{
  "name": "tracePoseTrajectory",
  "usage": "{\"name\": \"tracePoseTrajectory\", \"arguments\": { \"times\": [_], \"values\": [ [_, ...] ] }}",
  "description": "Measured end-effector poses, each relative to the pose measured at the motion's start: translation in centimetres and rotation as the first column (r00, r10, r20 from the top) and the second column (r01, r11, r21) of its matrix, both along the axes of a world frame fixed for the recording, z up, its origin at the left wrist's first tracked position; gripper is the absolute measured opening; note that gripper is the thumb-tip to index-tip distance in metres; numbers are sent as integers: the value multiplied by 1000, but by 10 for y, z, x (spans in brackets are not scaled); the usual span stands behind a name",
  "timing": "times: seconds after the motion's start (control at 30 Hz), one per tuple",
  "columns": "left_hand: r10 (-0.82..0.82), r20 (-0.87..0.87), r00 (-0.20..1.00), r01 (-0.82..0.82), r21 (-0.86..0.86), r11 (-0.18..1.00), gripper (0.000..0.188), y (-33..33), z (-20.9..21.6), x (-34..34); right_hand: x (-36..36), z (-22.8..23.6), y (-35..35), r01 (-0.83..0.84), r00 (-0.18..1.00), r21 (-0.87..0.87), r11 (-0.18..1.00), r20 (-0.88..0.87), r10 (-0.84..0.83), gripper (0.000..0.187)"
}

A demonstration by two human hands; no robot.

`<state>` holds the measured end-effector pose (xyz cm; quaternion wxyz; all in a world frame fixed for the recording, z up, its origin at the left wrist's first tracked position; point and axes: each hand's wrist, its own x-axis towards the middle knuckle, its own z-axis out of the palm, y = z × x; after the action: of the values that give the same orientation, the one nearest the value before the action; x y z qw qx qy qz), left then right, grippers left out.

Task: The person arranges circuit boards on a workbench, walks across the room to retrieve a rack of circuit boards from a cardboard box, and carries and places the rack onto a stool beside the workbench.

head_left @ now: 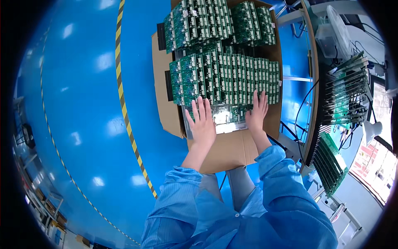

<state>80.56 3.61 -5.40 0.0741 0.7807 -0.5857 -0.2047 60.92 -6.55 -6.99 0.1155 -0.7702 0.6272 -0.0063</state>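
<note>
A long row of green circuit boards (232, 76) with white connectors stands on edge in an open cardboard box (168, 95). My left hand (203, 124) reaches to the near left side of that row, its fingers spread and the fingertips at the boards' lower edge. At the near right side, my right hand (257, 114) has its fingers stretched out against the boards. Between my hands lies a shiny clear plastic tray (224, 117), with more board surface showing beside it. A second group of circuit boards (199, 23) stands farther back in the box.
To the right is a workbench (313, 83) holding a rack of upright boards (346, 95). More green boards (329, 166) lean at its near end. A cable (299, 108) hangs off the bench edge. Yellow-black tape (124, 103) crosses the blue floor (87, 103) on the left.
</note>
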Motion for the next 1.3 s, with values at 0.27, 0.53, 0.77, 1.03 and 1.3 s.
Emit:
{"name": "tracePoseTrajectory", "arguments": {
  "times": [0.27, 0.53, 0.77, 1.03, 1.3],
  "values": [
    [8, 23, 1000, -9, 40, 999, 102, 1, 0, -6, -4, -3, 3, -9, 998, -24, 1000, 61, 11, 94],
    [-64, 170, 983, 51, 80, 996, 97, -4, 6, -11, -12, -7, 2, 5, 988, -76, 997, 156, 7, 91],
    [-183, 258, 949, 140, 177, 974, 96, -8, 13, -8, -17, -5, 3, 59, 980, -30, 998, 193, -52, 86],
    [-247, 209, 946, 217, 154, 964, 93, -9, 19, 10, -10, 1, 4, 118, 973, -51, 992, 207, -105, 82],
    [-387, 51, 921, 380, 103, 919, 88, -9, 7, 48, 41, 12, 3, 287, 928, -45, 957, 260, -266, 78]
  ]
}}
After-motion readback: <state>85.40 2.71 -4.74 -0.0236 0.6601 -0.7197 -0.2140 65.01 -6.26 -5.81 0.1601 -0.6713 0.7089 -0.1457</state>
